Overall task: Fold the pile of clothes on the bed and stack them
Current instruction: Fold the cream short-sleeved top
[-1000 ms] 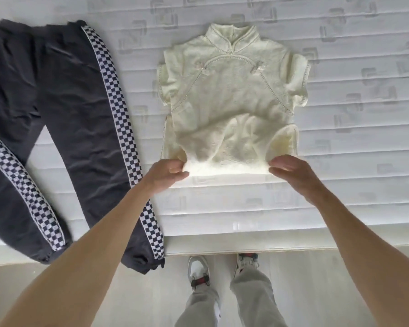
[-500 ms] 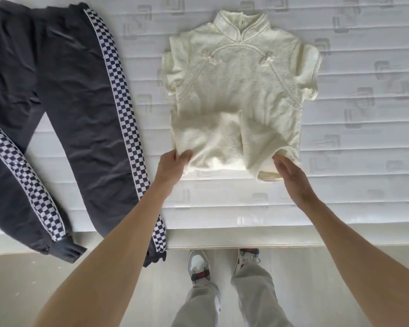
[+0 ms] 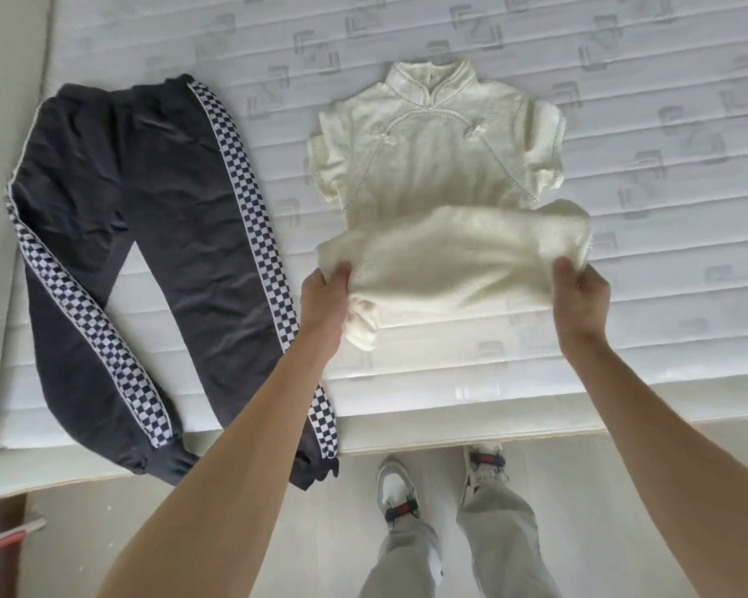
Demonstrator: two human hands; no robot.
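Cream dress lies collar-up on the bed, approx centre-right of view, w/ its lower part raised and doubled toward 12 o'clock over the body. Left hand grips the folded hem at the dress's 8 o'clock corner, fingers curled into the fabric; right hand pinches the hem at the 4 o'clock corner, thumb on top. Dark trousers w/ checkered side stripes lie flat at 9 o'clock from the dress, apart from it, cuffs hanging over the bed edge. Person's shoes show on the floor at 6 o'clock.
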